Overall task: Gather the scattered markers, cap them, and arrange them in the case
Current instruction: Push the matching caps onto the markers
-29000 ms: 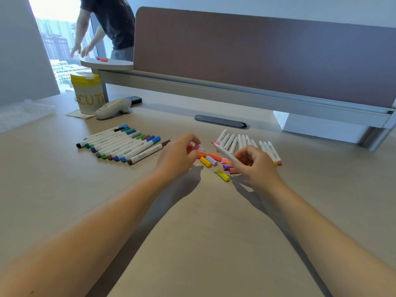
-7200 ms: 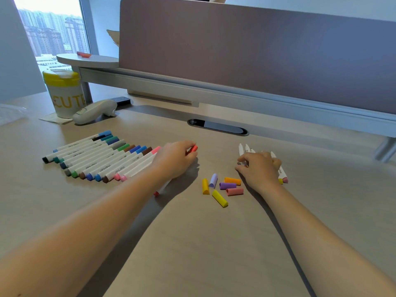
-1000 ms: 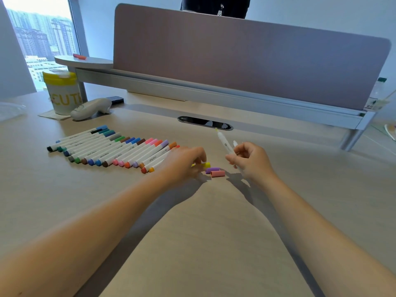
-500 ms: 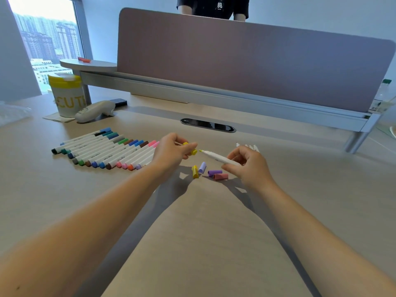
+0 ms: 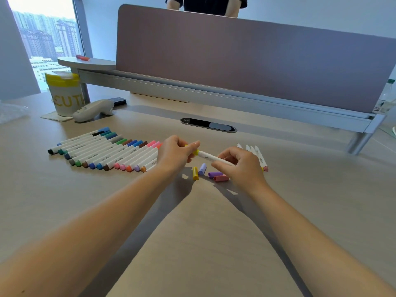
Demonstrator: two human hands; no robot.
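Note:
My right hand grips the white barrel of a marker held level above the desk. My left hand pinches a yellow cap seated on that marker's left end. Below them lie loose caps: yellow, lavender, purple and pink. A row of several capped markers lies to the left. Several uncapped white markers lie just right of my right hand. No case is in view.
A white tub with a yellow lid and a white handheld device stand at the back left. A cable slot sits behind the markers. A mauve divider panel closes the desk's far side; a person stands behind it.
The yellow cap in my left hand has met the marker tip and now sits on the barrel. Both hands have drawn closer together.

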